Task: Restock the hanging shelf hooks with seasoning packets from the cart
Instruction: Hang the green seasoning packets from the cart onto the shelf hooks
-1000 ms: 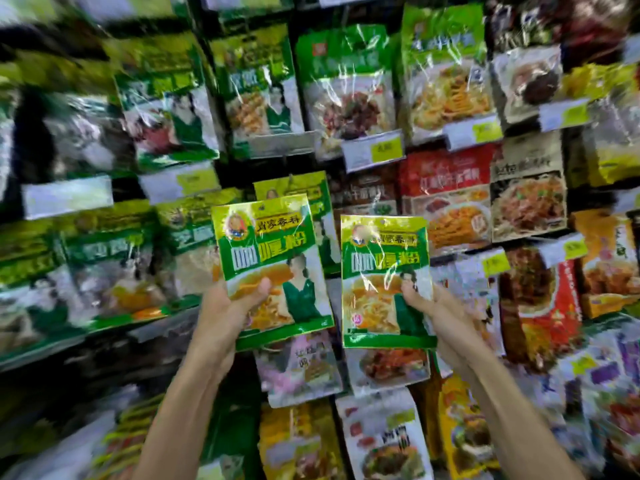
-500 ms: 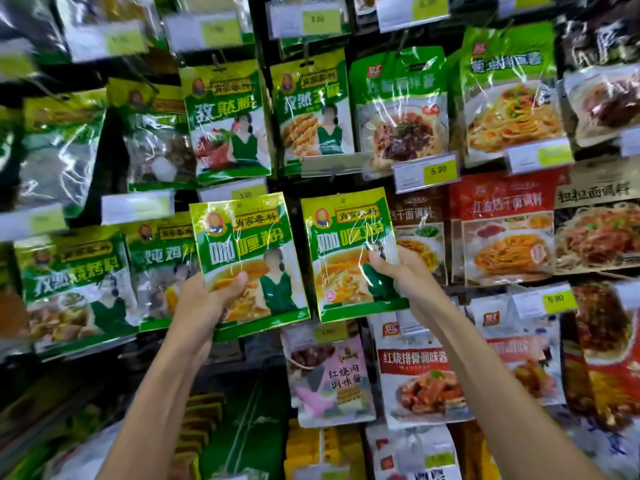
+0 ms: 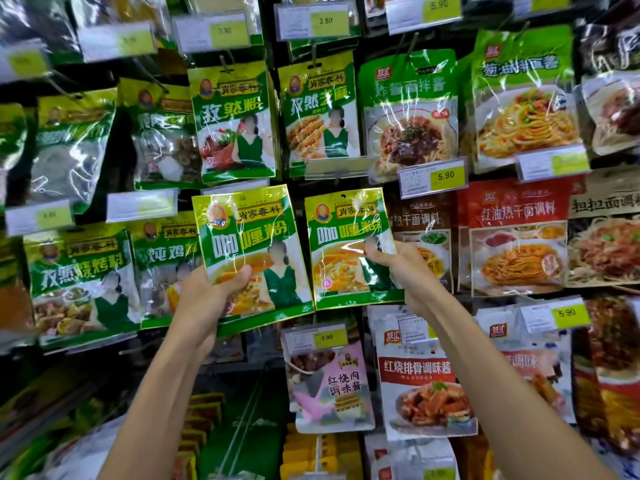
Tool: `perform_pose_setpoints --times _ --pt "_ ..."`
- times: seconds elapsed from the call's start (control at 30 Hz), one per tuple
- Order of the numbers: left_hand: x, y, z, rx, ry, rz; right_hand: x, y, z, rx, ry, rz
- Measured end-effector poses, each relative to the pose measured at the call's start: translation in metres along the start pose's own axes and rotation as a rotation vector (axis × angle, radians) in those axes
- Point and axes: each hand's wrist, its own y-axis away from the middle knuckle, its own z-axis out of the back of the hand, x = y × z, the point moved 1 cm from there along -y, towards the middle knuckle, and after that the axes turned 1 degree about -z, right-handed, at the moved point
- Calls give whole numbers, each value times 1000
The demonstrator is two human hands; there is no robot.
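Two matching green-and-yellow curry seasoning packets are raised in front of the hanging display. My left hand [image 3: 207,299] grips the left packet [image 3: 249,237] at its lower left, thumb across the front. My right hand [image 3: 401,268] pinches the right packet [image 3: 343,244] at its right edge. The right packet's top hole sits just under the clear tag holder [image 3: 337,167] at the end of a hook. Whether it touches the hook I cannot tell.
Rows of seasoning and noodle-sauce packets hang on hooks all around, with price tags [image 3: 433,177] at the hook ends. A pink sauce packet [image 3: 332,386] and a red rib-sauce packet [image 3: 422,382] hang below my hands. Yellow packets [image 3: 202,414] lie low in the frame.
Both hands have carried their packets up and closer to the display. The right packet now sits just under the hook's tag holder.
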Motion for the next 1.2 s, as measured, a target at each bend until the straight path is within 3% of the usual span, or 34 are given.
perform_pose_setpoints --times 0.27,0.5,0.57,0.63,0.73,0.9,1.07,1.2 --pt "-2 0 -1 0 -39 -8 -2 -2 -5 -22 37 -20" --pt "-2 -6 -13 72 3 -62 -19 3 -5 -56 212 19" --pt "4 -7 -27 127 24 -54 -26 9 2 -94 365 46" --pt "13 -8 -45 171 32 -25 -25 18 13 -267 522 151" --pt "23 -12 -74 212 39 36 2 31 28 -519 587 449" --pt "32 -18 -109 285 132 131 60 13 45 -654 855 881" --pt "33 -22 -121 271 100 201 71 -24 53 -588 1136 849" --pt "31 -25 -124 226 60 218 66 -37 59 -561 1192 807"
